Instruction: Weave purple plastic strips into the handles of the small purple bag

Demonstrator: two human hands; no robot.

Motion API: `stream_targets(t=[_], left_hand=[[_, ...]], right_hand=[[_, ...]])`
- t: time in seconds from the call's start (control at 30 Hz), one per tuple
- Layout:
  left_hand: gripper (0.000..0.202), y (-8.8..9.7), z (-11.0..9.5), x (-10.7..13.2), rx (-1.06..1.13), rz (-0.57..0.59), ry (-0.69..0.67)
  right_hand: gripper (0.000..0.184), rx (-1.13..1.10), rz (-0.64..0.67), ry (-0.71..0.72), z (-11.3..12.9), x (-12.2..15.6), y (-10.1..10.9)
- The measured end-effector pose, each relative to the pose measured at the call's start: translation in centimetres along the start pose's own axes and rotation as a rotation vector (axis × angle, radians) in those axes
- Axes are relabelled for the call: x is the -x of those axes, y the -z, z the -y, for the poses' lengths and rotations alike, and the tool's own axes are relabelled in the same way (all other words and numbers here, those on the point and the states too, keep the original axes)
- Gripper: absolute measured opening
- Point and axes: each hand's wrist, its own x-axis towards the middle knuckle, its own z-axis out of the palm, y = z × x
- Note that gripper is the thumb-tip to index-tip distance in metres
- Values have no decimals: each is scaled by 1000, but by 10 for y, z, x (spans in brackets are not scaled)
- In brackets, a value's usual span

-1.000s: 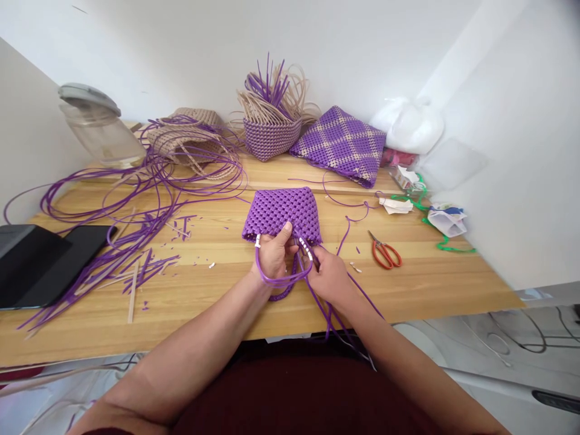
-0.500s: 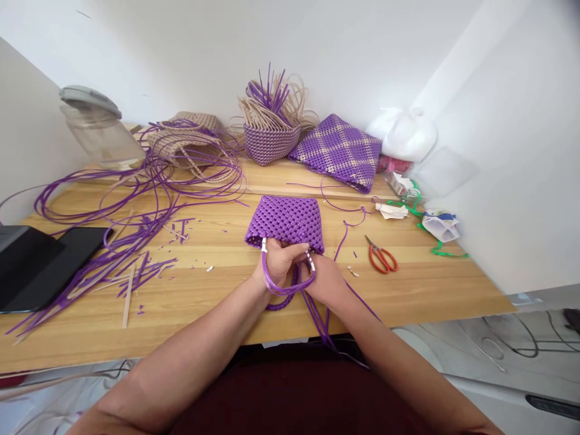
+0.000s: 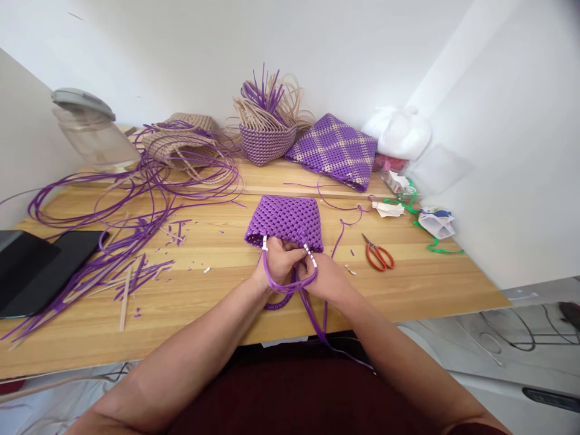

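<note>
A small purple woven bag [image 3: 287, 211] lies on the table with its mouth toward me. At that mouth my left hand [image 3: 278, 260] is closed on the edge, its fingers partly inside and its thumb pointing right. Pressed against it, my right hand [image 3: 319, 275] is closed near the right end of the rim, with its fingertips hidden. A purple handle [image 3: 272, 284] bound with white at both ends loops over my hands. Another purple loop lies underneath. Long purple plastic strips [image 3: 312, 314] hang from between my hands over the table's front edge.
Red-handled scissors [image 3: 379, 257] lie at the right, near crumpled paper [image 3: 388, 209] and green ribbon. Purple strip coils [image 3: 190, 172], offcuts [image 3: 140, 278] and a black tablet [image 3: 54, 272] lie left. Behind stand a lidded jar [image 3: 93, 136], a half-woven basket [image 3: 267, 142] and a checked bag [image 3: 338, 151].
My left thumb has drawn lower and closer to my right fingers, while my right hand has shifted slightly. The bag has stayed in place; the whole view has moved slightly.
</note>
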Motion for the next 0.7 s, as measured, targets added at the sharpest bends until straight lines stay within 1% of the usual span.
stream_targets(t=[0.1, 0.23, 0.33, 0.43, 0.47, 0.57, 0.63, 0.7], left_hand=[[23, 3, 4, -1, -55, 5, -18], [28, 2, 5, 1, -7, 21, -37], [35, 2, 6, 1, -13, 36, -58], [35, 3, 6, 0, -20, 10, -24], [33, 2, 5, 0, -12, -11, 3], [30, 0, 1, 1, 19, -77, 97], [31, -1, -1, 2, 34, -85, 109], [31, 0, 1, 2, 21, -73, 87]], right_hand=[[24, -54, 15, -36, 1, 0, 0], [22, -53, 36, -45, -1, 2, 5], [21, 38, 60, -32, 0, 8, 12], [21, 143, 96, -50, 5, 16, 20], [21, 159, 111, -43, 7, 18, 23], [19, 141, 146, 35, 13, 20, 28], [20, 92, 154, 81, 16, 19, 28], [22, 1, 164, 101, 17, 15, 25]])
